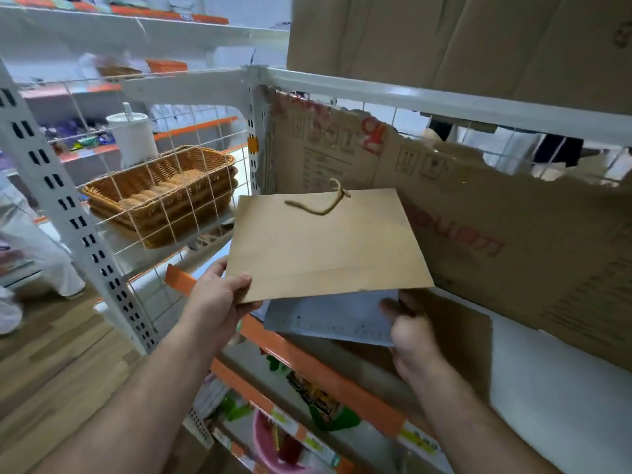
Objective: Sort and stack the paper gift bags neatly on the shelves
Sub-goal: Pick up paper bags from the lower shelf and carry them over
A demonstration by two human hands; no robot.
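A flat brown paper gift bag (325,244) with a twisted rope handle is held level over the front of the white shelf (564,388). My left hand (219,299) pinches its near left corner, thumb on top. Under it lies a flat pale blue-grey bag (328,319) with a dotted edge. My right hand (410,333) grips the right end of that pale bag; its fingertips are blurred. A brown flat piece (458,336), bag or cardboard I cannot tell, lies beneath my right hand.
A torn cardboard sheet (496,213) leans against the shelf's wire back. A big carton (461,39) sits on the shelf above. Wicker baskets (164,196) and a white tub (131,135) fill the left rack. Orange-edged lower shelves (307,367) hold packaged goods. A person in white (30,241) stands far left.
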